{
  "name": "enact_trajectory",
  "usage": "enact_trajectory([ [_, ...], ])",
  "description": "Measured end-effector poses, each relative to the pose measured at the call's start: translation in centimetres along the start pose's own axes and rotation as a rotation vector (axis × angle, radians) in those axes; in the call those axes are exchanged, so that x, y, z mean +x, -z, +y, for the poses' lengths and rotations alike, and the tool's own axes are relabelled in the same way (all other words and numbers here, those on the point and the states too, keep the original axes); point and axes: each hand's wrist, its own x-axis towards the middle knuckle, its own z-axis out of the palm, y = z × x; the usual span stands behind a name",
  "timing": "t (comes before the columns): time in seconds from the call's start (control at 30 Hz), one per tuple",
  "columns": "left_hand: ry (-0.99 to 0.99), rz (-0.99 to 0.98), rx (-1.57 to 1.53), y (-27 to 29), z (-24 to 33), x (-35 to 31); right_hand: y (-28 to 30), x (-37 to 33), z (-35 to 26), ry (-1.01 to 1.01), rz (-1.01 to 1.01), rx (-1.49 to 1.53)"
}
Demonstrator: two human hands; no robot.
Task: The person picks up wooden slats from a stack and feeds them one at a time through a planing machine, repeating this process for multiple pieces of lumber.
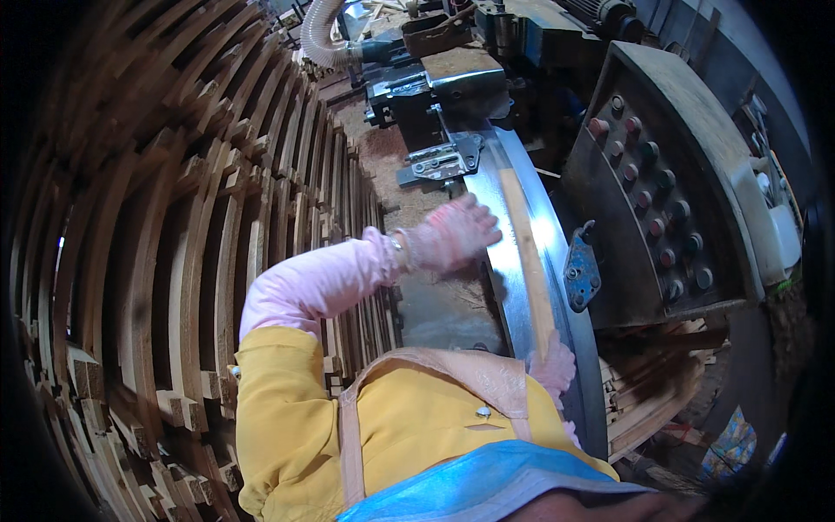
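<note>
A long, narrow wooden strip [526, 248] lies lengthwise on the shiny metal bed [550, 226] of a woodworking machine. At the strip's near end is my right hand [553, 365], in a pale pink glove, its fingers closed around the wood and partly hidden by my body. My left hand [452, 235], in a pink and white knitted glove, hovers by the bed's left edge, a little apart from the strip. Its fingers are loosely stretched and slightly blurred, with nothing seen in them.
Tall stacks of wooden slats [187, 261] fill the left side. The machine's head [461, 83], with a metal guide bracket [444, 161], stands ahead. On the right are a control panel [652, 191] with several buttons, a blue bracket [581, 271] and more lumber [652, 409] below.
</note>
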Motion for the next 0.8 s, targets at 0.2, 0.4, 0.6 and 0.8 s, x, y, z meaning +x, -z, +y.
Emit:
enact_trajectory([
  [0.2,0.379,0.082,-0.064,1.8,-7.9,-9.5,-5.9,10.8,-2.2,0.183,0.511,-0.075],
  [0.4,0.679,0.601,0.304,8.9,-13.7,-18.0,-7.5,29.6,-13.6,0.218,0.596,-0.076],
  [0.6,1.451,0.231,0.411,18.6,-14.8,-27.3,-4.4,29.3,-15.1,0.303,0.396,-0.020],
  [0.8,1.662,-0.268,0.214,17.1,-19.3,-35.2,-4.3,11.8,-3.2,0.009,0.207,-0.178],
])
